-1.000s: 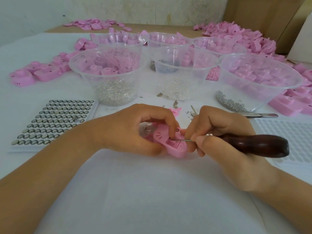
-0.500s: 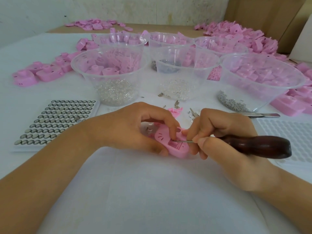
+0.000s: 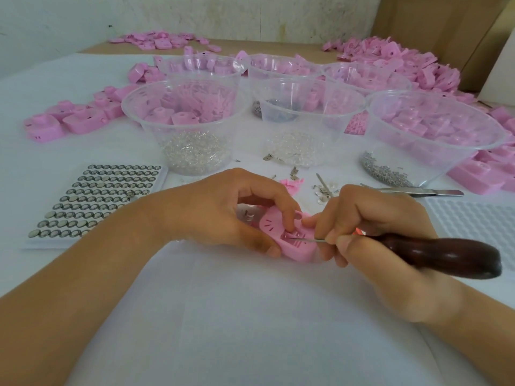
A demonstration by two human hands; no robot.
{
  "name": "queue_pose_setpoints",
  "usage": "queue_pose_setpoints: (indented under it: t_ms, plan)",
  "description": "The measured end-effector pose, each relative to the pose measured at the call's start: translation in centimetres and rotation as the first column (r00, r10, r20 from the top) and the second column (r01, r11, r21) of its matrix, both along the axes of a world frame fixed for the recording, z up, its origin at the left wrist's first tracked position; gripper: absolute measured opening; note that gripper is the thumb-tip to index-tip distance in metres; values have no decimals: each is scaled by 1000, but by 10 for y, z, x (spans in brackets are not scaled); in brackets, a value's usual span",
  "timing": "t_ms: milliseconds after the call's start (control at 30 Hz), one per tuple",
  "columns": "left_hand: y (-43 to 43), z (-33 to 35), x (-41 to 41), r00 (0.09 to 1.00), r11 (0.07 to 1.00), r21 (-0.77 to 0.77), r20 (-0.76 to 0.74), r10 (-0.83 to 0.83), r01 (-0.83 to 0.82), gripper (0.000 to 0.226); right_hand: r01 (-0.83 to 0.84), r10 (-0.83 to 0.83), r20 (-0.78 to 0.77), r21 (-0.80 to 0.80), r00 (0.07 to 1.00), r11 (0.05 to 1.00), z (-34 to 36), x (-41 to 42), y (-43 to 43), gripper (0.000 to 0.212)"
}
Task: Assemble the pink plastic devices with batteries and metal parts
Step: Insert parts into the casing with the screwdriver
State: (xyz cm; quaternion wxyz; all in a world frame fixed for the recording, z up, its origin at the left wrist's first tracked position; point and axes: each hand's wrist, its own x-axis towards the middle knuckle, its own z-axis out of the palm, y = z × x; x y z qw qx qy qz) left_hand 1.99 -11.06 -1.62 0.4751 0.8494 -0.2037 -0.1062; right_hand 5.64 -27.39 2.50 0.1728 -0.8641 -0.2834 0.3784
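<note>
Awl [image 3: 440, 253] tip perhaps deeper into pink device [image 3: 296, 250], bare cloth [image 3: 250, 316] nearside.

Steel tweezers [image 3: 443, 193] lie on the white cloth [image 3: 250, 316]. Just in front of them sits a white dimpled tray [image 3: 473, 218]. Far behind them stands a cardboard box [image 3: 434, 23].

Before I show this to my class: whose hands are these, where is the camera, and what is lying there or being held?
No machine here: a person's two bare hands, filmed by one head-worn camera looking forward and down. The left hand grips a pink plastic device on the white table cover. The right hand holds a tool with a dark wooden handle, its thin metal tip poking into the device. A tray of button batteries lies to the left. Behind stand clear plastic bowls holding small metal parts and pink pieces; metal tweezers lie on the right.
</note>
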Motion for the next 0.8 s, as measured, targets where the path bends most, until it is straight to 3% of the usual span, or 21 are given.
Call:
queue_pose_setpoints:
  t_ms: [33,100,233,333,400,433,467,500,533,567,600,633,667,700,733,800]
  plan:
    - [0,0,0,1000,1000,0,3,-3,3,31,-110,107,40,83,993,990,1,-2,-2,53]
    - [1,0,1,1000,1000,5,-1,-3,3,34,-186,174,65,365,983,913,-4,1,-10,24]
    - [-1,1,-2,999,999,47,32,0,-1,24,-427,417,149,537,897,728,-19,15,-22,26]
    - [-4,1,-3,997,997,74,82,9,-15,20,-337,321,141,615,937,713,-18,9,-33,24]
    - [-4,1,-3,996,997,71,93,10,-17,20,-199,160,123,709,979,677,-26,2,-38,10]
    - [-4,1,-3,995,997,82,97,6,-14,20,-135,61,130,703,990,698,-26,4,-35,15]
    - [-4,0,-2,994,995,99,107,1,-12,22,-97,11,148,588,989,803,-26,10,-26,22]
    - [-4,-1,-2,993,993,115,120,-6,-8,24,-57,41,46,435,998,899,-27,14,-20,34]
    - [-4,-1,-1,991,992,125,131,-13,-4,25,10,17,-70,370,997,929,-27,15,-24,38]
    - [-4,-1,-1,990,991,131,139,-19,0,25,44,-23,-69,317,997,948,-23,14,-23,37]
    - [-4,-2,-1,989,991,134,145,-23,4,25,-37,40,-2,343,999,939,-23,11,-26,37]
    - [-4,-2,-1,989,991,137,149,-26,6,25,-143,99,119,458,988,877,-23,5,-25,34]
    - [-4,-2,-1,988,990,141,151,-30,8,25,-161,28,216,627,976,762,-27,4,-26,28]
    - [-4,-3,-1,988,989,146,153,-34,11,25,-158,-41,230,776,972,610,-33,2,-31,21]
    - [-4,-3,0,987,989,150,157,-38,15,26,-163,-35,211,839,977,519,-39,-3,-39,17]
    - [-4,-3,0,986,988,152,163,-43,18,25,-133,-27,164,874,986,468,-49,-3,-48,15]
